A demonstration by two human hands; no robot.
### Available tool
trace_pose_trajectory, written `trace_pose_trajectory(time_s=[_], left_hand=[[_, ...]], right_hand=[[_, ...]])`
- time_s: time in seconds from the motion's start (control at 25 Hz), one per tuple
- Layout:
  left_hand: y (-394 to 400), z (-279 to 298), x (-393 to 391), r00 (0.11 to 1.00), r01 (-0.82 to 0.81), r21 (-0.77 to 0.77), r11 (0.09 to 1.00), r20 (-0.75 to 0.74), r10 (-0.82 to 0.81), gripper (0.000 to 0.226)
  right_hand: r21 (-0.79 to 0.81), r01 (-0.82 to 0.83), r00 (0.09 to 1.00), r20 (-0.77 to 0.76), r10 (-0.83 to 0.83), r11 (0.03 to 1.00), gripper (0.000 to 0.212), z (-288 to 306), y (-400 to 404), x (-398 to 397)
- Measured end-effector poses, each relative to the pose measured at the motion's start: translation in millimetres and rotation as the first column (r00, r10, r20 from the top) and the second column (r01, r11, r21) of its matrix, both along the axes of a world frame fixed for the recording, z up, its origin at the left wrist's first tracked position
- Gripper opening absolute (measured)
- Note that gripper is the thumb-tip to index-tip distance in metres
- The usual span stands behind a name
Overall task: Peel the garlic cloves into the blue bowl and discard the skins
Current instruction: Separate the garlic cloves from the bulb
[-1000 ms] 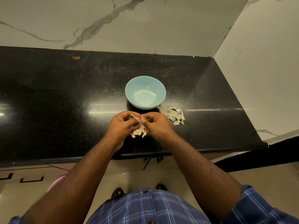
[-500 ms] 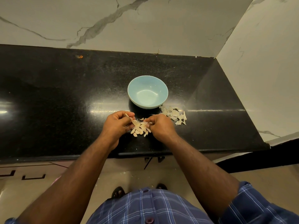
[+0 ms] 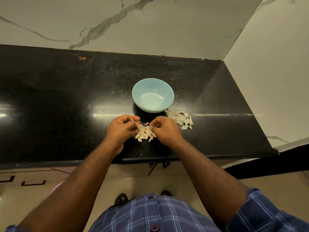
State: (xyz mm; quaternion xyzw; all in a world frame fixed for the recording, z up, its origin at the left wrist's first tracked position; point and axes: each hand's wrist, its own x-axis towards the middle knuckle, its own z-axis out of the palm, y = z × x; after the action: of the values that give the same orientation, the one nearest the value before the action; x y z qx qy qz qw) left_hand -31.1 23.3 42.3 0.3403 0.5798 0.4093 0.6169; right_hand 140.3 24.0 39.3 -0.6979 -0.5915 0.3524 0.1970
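A light blue bowl (image 3: 153, 95) stands on the black counter and looks empty. Just in front of it, several garlic cloves (image 3: 145, 133) lie in a small heap between my hands. My left hand (image 3: 122, 129) has its fingers curled and pinches a thin stem-like piece of garlic at the heap's left edge. At the heap's right edge, my right hand (image 3: 165, 129) pinches a piece of garlic or skin with its fingertips; which one is too small to tell. A pile of papery garlic skins (image 3: 181, 118) lies to the right of the bowl's front.
The black stone counter (image 3: 66, 104) runs left and ends at a marble wall (image 3: 270, 81) on the right. Its front edge is close below my hands. A small orange speck (image 3: 83, 58) sits at the back left. Drawer fronts and floor lie below.
My hands have drawn slightly apart, so the heap of cloves between them shows more. The bowl and the skin pile have not moved.
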Motion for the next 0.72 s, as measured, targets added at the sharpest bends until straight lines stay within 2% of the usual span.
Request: trace_pose_trajectory(time_s=[0.44, 0.72], left_hand=[[1.7, -5.4, 2.7, 0.999, 0.018, 0.001, 1.0, -0.031, -0.018, 0.019], [3.4, -8.1, 3.2, 0.995, 0.069, 0.029, 0.997, -0.076, -0.067, 0.019]], right_hand=[[-0.025, -0.04, 0.999, -0.01, 0.04, 0.999, 0.015, -2.3, -0.4, -1.0], [-0.051, -0.004, 0.986, -0.167, -0.004, 0.999, 0.013, 1.8, -0.3, 2.5]])
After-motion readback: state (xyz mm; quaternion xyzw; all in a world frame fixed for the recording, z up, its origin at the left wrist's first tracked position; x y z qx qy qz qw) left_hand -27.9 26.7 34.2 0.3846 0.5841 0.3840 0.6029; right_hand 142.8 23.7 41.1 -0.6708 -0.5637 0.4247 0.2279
